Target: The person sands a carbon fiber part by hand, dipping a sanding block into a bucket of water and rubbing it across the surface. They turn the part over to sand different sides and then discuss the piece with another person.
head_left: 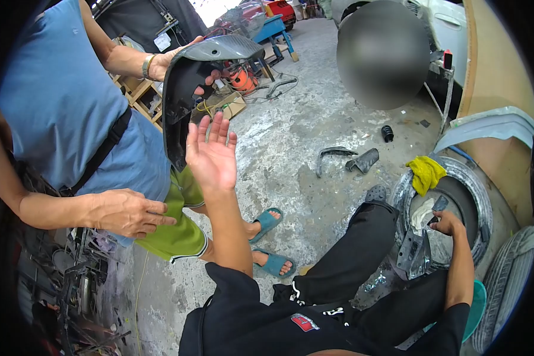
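My left hand [212, 157] is raised, palm turned up and fingers spread. It is right beside the inner edge of a dark, curved vehicle body panel [175, 98], which another person holds up by its top. At the lower right, my right hand [448, 223] closes around a small dark grey block [439, 203]. That block is over a dusty round tyre-like stand [486, 204], close to a crumpled white cloth [422, 215]. A dark, dust-streaked plastic part [410, 252] leans on the stand's near side by my knee. A yellow cloth [426, 174] drapes over its far rim.
The other person [77, 101], in a blue top, stands close at my left. Black plastic pieces [363, 160] and a small black cylinder [387, 133] lie on the stained concrete floor. A tyre [507, 285] and a green basin [476, 308] are at my right.
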Tool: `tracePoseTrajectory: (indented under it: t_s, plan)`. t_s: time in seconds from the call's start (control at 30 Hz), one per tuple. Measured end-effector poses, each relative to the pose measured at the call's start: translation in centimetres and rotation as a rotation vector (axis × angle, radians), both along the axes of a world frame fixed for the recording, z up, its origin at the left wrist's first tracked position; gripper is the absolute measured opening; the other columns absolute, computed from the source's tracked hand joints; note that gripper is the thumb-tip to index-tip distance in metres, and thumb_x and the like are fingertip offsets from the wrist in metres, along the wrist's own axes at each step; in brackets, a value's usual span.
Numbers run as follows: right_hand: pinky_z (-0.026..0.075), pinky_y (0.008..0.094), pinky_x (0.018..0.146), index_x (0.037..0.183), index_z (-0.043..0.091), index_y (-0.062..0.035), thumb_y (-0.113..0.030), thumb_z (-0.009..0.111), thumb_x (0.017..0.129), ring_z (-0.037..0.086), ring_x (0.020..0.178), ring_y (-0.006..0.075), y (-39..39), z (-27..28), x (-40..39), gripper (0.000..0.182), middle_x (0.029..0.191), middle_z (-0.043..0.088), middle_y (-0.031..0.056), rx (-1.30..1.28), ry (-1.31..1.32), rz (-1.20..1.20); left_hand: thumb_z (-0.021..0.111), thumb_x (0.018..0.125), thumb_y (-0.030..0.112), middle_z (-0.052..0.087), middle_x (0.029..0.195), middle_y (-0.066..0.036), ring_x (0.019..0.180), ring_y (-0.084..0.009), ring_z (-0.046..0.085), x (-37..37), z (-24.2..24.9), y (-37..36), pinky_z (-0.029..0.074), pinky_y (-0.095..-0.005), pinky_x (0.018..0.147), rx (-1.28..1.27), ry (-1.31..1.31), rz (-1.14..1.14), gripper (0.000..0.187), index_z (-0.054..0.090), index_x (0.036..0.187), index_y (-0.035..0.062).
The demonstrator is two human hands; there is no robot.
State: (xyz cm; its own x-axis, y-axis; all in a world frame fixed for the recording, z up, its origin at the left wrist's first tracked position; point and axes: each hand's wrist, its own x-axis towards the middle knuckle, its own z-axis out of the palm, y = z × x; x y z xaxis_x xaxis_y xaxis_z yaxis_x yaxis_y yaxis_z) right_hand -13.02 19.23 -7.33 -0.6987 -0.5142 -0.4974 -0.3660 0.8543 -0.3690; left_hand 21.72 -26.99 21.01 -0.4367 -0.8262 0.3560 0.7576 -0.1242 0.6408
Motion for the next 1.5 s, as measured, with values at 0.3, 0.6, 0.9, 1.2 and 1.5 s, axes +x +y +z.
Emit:
tracePoseTrajectory:
  t_s: [0.3, 0.6, 0.9, 1.2, 1.5]
  plan:
    - [0.045, 0.0394, 0.112, 0.144, 0.058, -0.0055, -0.034, 0.081, 0.081, 0.059, 0.132, 0.0353, 0.3, -0.8, -0.3, 0.073, 0.14, 0.062, 0.0224, 0.019, -0.015, 0.0, 0.059, 0.103, 0.024, 0.065, 0.106, -0.011, 0.092, -0.0189, 0.06, 0.0, -1.3, 1.0, 0.05, -0.0337, 0.086, -0.363, -0.019, -0.029, 0.026, 0.062, 0.117, 0.0018]
    - [0.046, 0.0398, 0.11, 0.143, 0.059, -0.0056, -0.035, 0.081, 0.082, 0.06, 0.129, 0.0366, 0.0, -0.4, 0.0, 0.071, 0.137, 0.064, 0.0232, 0.03, -0.01, 0.008, 0.075, 0.094, 0.03, 0.07, 0.12, -0.014, 0.103, -0.02, 0.07, -1.0, -9.2, 8.9, 0.055, -0.0352, 0.091, -0.936, -0.965, -0.545, 0.053, 0.058, 0.138, 0.0057]
    - [0.047, 0.0397, 0.108, 0.141, 0.061, -0.0042, -0.032, 0.082, 0.081, 0.062, 0.127, 0.0367, 1.4, -2.4, -1.0, 0.07, 0.135, 0.065, 0.0229, 0.018, 0.01, 0.013, 0.08, 0.09, 0.04, 0.062, 0.139, -0.019, 0.121, -0.0257, 0.064, -1.5, -12.9, 11.5, 0.05, -0.0399, 0.104, -0.656, -0.876, -0.866, 0.08, 0.045, 0.154, 0.0094]
    - [0.047, 0.0401, 0.109, 0.142, 0.06, -0.0055, -0.032, 0.082, 0.081, 0.062, 0.127, 0.0373, 1.4, -1.7, -0.4, 0.07, 0.135, 0.065, 0.0232, 0.017, -0.001, -0.021, 0.084, 0.081, 0.034, 0.067, 0.129, -0.018, 0.107, -0.0324, 0.067, -1.5, -16.6, 16.3, 0.05, -0.0427, 0.1, -1.278, -1.037, -0.486, 0.064, 0.062, 0.133, 0.0051]
    - [0.051, 0.0514, 0.097, 0.123, 0.071, -0.0111, -0.039, 0.073, 0.086, 0.068, 0.111, 0.0384, 5.4, -3.6, -0.9, 0.046, 0.113, 0.073, 0.0186, 0.146, 0.162, 0.149, 0.087, 0.077, 0.036, 0.061, 0.13, -0.032, 0.1, -0.0435, 0.068, -0.9, -14.3, 18.9, 0.056, -0.0479, 0.083, -1.666, -1.128, -0.279, 0.083, 0.051, 0.138, -0.0063]
